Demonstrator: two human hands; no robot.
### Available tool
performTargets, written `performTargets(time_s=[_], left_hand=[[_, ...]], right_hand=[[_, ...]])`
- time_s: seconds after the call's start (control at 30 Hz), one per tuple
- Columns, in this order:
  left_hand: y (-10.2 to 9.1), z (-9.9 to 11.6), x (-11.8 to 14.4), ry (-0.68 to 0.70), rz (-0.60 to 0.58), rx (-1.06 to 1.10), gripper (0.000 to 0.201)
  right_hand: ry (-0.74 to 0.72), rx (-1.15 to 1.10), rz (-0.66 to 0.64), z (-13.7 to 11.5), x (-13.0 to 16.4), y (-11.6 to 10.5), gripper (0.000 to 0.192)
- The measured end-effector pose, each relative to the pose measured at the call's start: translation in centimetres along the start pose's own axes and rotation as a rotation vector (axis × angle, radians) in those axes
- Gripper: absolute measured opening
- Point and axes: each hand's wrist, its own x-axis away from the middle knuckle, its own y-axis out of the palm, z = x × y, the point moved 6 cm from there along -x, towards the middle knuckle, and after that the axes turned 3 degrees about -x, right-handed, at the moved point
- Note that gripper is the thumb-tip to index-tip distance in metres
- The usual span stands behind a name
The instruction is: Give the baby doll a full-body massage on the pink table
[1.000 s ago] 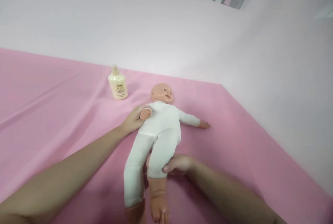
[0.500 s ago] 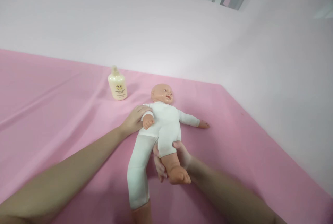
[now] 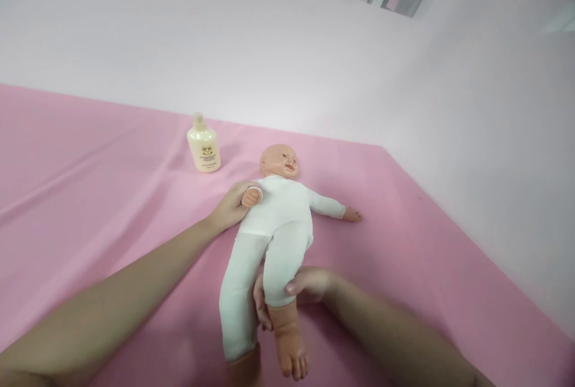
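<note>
A baby doll point(image 3: 281, 207) lying face-up on the pink sheet point(image 3: 90, 195) is grasped at its arm by the left hand point(image 3: 231, 206) and at its lower leg by the right hand point(image 3: 305, 285).

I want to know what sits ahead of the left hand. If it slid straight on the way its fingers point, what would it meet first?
The left hand already rests against the doll at its near arm, so the doll's white torso comes first, probably; the lotion bottle stands off to one side of that line.
</note>
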Motion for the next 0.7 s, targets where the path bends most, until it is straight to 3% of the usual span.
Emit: performTargets(time_s=[0.4,0.7], left_hand=[[-0.1,0.1,-0.1,-0.006,-0.008,0.015,0.026],[-0.1,-0.1,0.0,-0.005,-0.003,0.000,0.029]], right_hand=[[0.136,0.174,0.011,-1.2,0.8,0.7,0.075],[-0.029,0.172,-0.061,-1.7,0.9,0.9,0.060]])
